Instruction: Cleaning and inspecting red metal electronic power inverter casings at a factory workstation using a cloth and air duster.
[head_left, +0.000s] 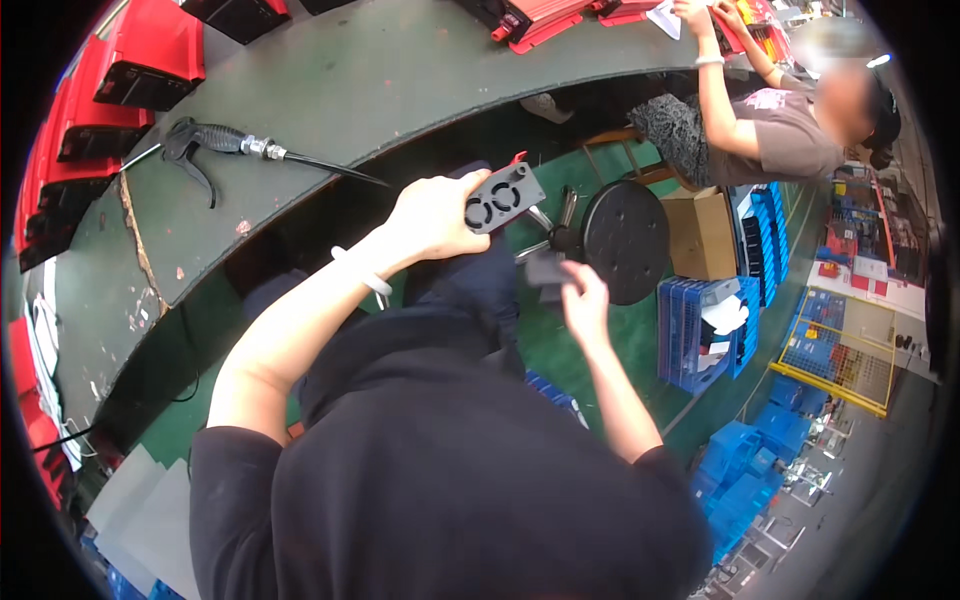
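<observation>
Hands are raised above the lap, between the body and the green workbench (330,90). The left hand (432,215) has its fingers closed on a dark grey plastic part (503,198) with two round holes. The right hand (583,300) pinches a small grey piece (545,268), blurred. It looks like a fitting step; next, the two parts probably need careful alignment. Farther off, an air gun (215,145) lies on the bench, and another person (770,130) works there.

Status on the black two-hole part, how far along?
Done: nothing the view can confirm; no finished parts are identifiable. In hand: the left hand holds up the black rectangular plastic part with two round holes; the right hand grips a small grey piece, blurred, apart from the part. Left: the black air-blow gun lies untouched on the green bench.
</observation>
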